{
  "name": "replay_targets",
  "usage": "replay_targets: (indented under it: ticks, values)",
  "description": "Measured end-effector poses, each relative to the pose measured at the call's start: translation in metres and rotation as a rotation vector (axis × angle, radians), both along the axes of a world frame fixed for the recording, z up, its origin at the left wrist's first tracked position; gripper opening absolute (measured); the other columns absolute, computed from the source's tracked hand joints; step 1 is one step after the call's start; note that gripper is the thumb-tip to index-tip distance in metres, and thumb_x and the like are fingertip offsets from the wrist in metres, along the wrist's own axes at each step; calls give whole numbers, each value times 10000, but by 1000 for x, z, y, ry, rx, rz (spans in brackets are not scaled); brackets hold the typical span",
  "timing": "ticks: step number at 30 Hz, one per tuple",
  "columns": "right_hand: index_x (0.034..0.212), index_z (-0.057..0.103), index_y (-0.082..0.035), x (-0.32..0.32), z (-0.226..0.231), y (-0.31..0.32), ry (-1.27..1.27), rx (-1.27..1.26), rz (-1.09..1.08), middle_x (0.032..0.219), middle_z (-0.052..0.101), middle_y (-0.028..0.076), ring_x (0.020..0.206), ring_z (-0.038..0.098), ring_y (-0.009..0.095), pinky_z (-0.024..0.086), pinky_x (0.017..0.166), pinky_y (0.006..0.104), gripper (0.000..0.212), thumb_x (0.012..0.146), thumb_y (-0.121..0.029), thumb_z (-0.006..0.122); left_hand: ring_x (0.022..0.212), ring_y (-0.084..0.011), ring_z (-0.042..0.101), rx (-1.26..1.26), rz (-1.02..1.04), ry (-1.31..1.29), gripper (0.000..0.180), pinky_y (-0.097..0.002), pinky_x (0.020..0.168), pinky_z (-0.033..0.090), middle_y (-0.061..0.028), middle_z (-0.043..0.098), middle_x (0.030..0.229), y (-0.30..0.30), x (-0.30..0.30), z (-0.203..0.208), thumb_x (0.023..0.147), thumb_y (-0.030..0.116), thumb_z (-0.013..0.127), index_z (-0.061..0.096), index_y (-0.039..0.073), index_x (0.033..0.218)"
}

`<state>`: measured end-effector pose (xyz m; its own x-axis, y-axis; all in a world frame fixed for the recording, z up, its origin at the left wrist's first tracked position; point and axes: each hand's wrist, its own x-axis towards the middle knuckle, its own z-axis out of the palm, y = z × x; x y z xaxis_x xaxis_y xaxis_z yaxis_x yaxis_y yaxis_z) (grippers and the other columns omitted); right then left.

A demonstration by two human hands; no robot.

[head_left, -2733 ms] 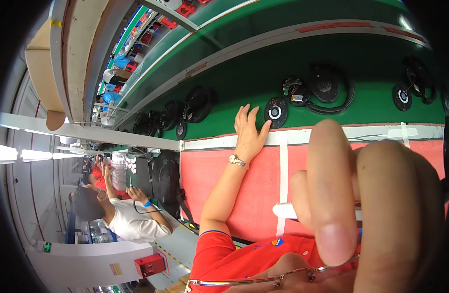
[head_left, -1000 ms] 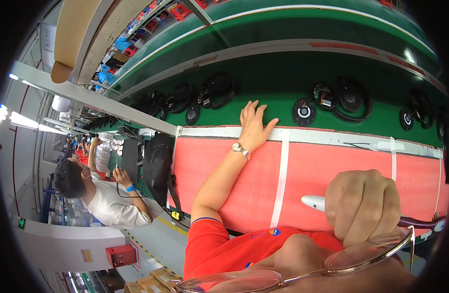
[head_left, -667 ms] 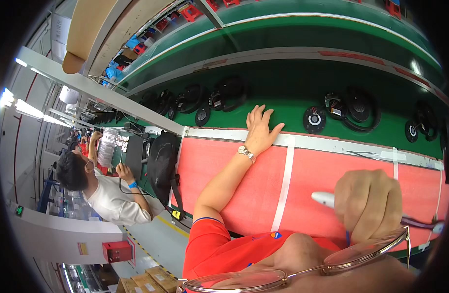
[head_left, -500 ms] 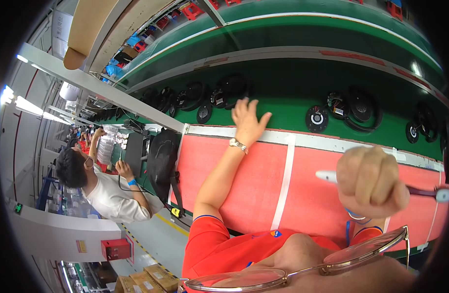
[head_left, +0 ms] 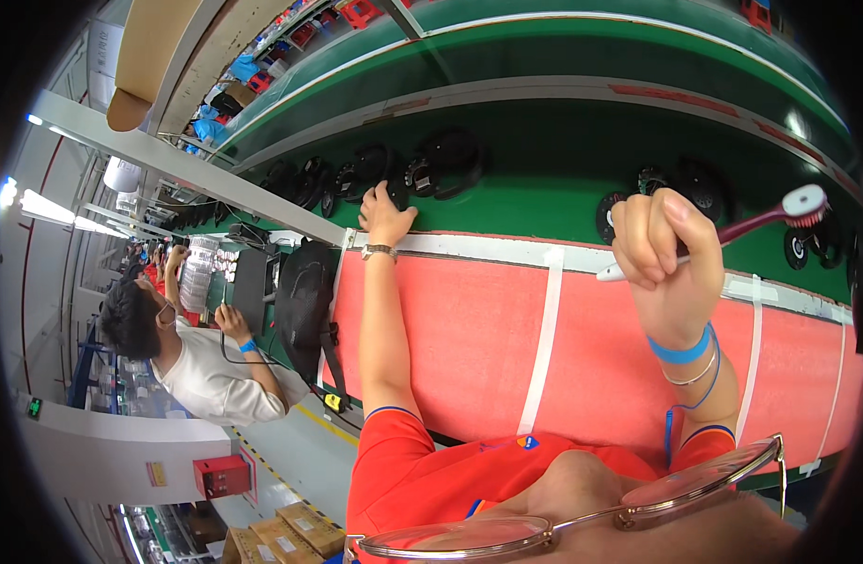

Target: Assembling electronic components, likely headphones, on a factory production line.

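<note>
My left hand (head_left: 387, 224) reaches to the green work surface. Its fingers and thumb close about the edges of a round black disc-shaped part (head_left: 398, 195), which they partly cover. To the disc's left lies a black headphone-like assembly (head_left: 370, 162); another black assembly (head_left: 450, 162) with a curved band lies to its right. Raised above the red mat, my right hand (head_left: 671, 249) is closed around a toothbrush (head_left: 746, 226) with a maroon handle and a white end. The bristled head points up and to the right.
More black assemblies (head_left: 702, 188) and a round part (head_left: 608, 216) lie at right on the green surface (head_left: 535, 202). The red mat (head_left: 469, 338) has white tape strips. At left are a black bag (head_left: 304, 305), a slanting metal post (head_left: 196, 188) and a seated co-worker (head_left: 215, 376).
My left hand has moved left to the disc part. My right hand has risen and turned, bringing the brush head up. The view has shifted slightly.
</note>
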<state>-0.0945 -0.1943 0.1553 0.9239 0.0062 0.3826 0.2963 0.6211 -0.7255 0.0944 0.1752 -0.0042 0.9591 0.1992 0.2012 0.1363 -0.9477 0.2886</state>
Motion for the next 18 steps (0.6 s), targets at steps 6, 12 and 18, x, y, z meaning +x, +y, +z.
replay_targets:
  ticks: [6, 12, 18]
  values:
    - [532, 335, -106, 6, -6, 4, 26, -39, -26, 492, 378, 21, 478, 276, 69, 211, 427, 240, 408, 921, -210, 399, 1155, -406, 471, -17, 89, -114, 728, -488, 977, 412, -250, 500, 1237, 1, 0, -3, 677, 345, 706, 497, 89, 1326]
    - [533, 338, -109, 6, -6, 4, 34, -32, -20, 498, 379, 18, 468, 270, 63, 211, 426, 235, 411, 927, -210, 394, 1130, -406, 450, -199, -364, -439, 561, -462, 997, 389, -256, 435, 1228, -19, 3, 0, 739, 152, 613, 547, 103, 1295]
    - [534, 344, -108, 7, -7, 5, 37, -64, -24, 505, 387, 15, 461, 280, 65, 213, 428, 236, 413, 925, -222, 409, 1268, -442, 348, 88, -426, -213, 443, -501, 1059, 336, -236, 346, 1428, -40, -6, -5, 787, 103, 555, 605, 229, 1208]
